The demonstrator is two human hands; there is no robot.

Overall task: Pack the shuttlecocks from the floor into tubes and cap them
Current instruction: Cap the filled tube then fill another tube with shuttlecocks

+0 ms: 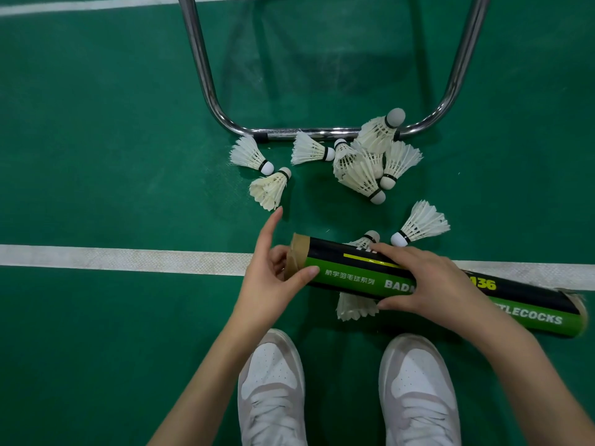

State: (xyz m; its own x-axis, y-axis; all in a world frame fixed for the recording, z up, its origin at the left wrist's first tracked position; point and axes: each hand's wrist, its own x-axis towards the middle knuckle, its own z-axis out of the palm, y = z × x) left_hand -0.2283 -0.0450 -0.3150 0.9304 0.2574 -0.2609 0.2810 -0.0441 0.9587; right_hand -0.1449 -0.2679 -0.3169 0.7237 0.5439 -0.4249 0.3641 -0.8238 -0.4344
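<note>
Here, seen from the head camera, the right hand (431, 278) grips the black-and-green tube (354, 278) around its middle, holding it level above the white court line (128, 259). The left hand (273, 278) pinches the tube's brown open end, index finger straight. Loose white shuttlecocks (363, 169) lie scattered on the green floor (96, 140) just beyond, by a chrome frame (206, 85).

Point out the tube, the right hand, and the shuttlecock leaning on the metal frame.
tube (347, 281): head view, green label band.
right hand (428, 278): head view, back of hand.
shuttlecock (381, 130): head view, feather skirt.
</note>
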